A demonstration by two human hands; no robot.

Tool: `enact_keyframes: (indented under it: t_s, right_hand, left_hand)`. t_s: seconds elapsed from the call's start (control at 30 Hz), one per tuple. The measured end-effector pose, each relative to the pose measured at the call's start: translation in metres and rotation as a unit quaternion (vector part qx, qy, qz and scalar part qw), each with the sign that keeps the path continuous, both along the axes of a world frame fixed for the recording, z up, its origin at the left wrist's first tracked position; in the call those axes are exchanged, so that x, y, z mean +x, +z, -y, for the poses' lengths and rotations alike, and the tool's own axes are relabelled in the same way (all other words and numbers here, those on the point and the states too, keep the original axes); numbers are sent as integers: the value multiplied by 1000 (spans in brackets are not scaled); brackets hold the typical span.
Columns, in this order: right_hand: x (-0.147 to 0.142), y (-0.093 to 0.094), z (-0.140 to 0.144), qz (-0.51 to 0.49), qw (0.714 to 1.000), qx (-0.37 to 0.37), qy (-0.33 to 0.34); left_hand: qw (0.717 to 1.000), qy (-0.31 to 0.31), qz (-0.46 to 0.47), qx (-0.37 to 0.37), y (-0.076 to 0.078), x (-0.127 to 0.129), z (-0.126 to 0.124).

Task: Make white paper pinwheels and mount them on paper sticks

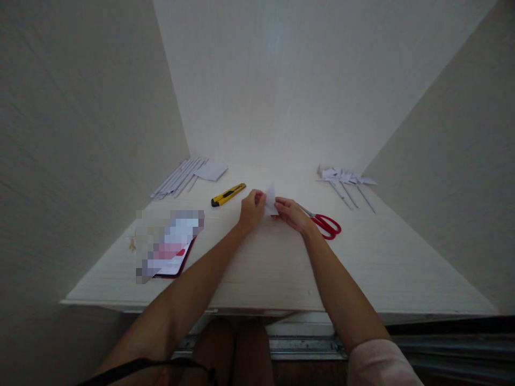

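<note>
- I see my left hand point(252, 209) and right hand point(290, 213) meeting near the middle of the frame, over the white surface point(362, 268).
- Between them is a small folded piece of white paper point(271, 201); the fingers of both hands are closed on it, the left pinching its left edge and the right its lower right side.
- The paper stands tilted up off the surface; I think it is folded to a point, though it is too small in this view to be sure.
- Just right of my right hand lie red-handled scissors point(325, 223), blades pointing toward the hand.
- A yellow utility knife point(228, 194) lies left of my left hand, apart from it.
- In the upper left of the surface sit rolled paper sticks point(177, 178) beside a flat paper sheet point(211, 171).
- In the upper right is a cluster of paper pinwheels point(346, 179) on sticks.
- A phone point(171, 252), its screen blurred, lies at lower left.
</note>
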State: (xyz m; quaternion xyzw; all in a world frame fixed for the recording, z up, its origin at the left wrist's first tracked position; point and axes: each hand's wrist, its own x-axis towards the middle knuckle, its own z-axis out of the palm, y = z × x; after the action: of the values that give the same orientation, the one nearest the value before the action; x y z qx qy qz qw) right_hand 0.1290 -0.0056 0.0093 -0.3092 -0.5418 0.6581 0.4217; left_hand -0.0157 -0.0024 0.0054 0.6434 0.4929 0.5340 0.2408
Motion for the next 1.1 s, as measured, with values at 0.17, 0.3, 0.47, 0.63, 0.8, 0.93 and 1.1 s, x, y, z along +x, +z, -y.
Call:
enact_keyframes:
  t_s: [0.17,0.3,0.47,0.63,0.8,0.93,1.1]
  right_hand:
    - [-1,-4,-4,-27,998,-27,-53]
    - [0,-7,-8,-37,991,-37,-123]
    - [2,-9,-10,-58,988,-49,-133]
    - [3,-8,-9,-60,989,-68,-115]
    - [1,-5,-7,-65,990,-61,-105]
    - [2,-6,-8,-65,991,-58,-103]
    - [4,-12,-13,-71,991,-52,-105]
  left_hand:
    - [983,2,-146,112,-3,1,2]
    - [956,-7,-245,163,-4,2,6]
    - [944,-25,-289,159,-7,3,6]
    - [947,-51,-282,145,-10,4,5]
    - [948,-63,-281,135,-10,3,5]
    - [954,-68,-263,124,-9,4,6]
    - [951,-78,-266,135,-9,3,6]
